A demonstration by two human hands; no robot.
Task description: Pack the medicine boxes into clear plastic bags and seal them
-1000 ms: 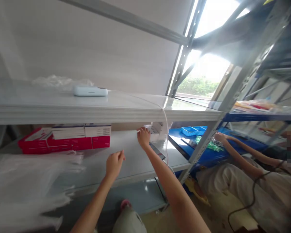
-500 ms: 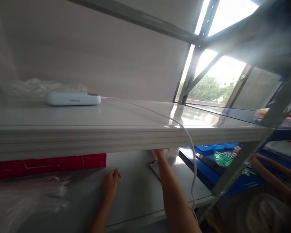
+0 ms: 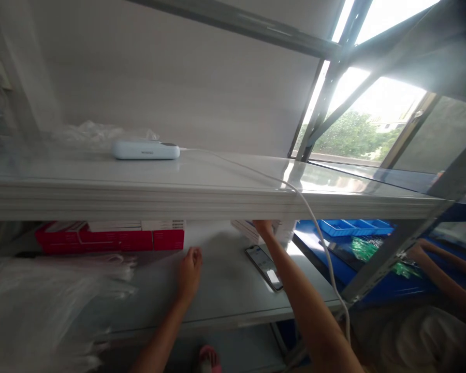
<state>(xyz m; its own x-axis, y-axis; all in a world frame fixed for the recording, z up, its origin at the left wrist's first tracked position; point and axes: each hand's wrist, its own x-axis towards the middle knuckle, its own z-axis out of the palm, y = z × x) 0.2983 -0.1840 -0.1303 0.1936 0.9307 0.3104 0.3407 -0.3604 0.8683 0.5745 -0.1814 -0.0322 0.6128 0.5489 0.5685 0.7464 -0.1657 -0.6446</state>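
Observation:
My left hand (image 3: 190, 267) is just above the grey lower shelf, in front of the red boxes (image 3: 132, 240); its fingers are curled in, with nothing visible in them. Under the upper shelf, my right hand (image 3: 263, 229) reaches to a stack of white, flat, paper-like items (image 3: 248, 230) at the back. The shelf edge and the wrist hide its fingers, so I cannot see whether it grips anything. A phone with a lit screen (image 3: 264, 267) lies face up beside my right forearm.
On the upper shelf (image 3: 233, 176) rest a pale blue device (image 3: 145, 150) and crumpled clear plastic. Its white cable (image 3: 322, 230) hangs in front of my right arm. Clear bags (image 3: 42, 295) cover the lower left. Behind a metal post, another person's arms (image 3: 431, 261) work near green packets (image 3: 367, 249).
The view has shifted, showing more of the lower shelf, the red boxes' white contents and the phone. My right hand remains by the back stack; my left hand stays curled.

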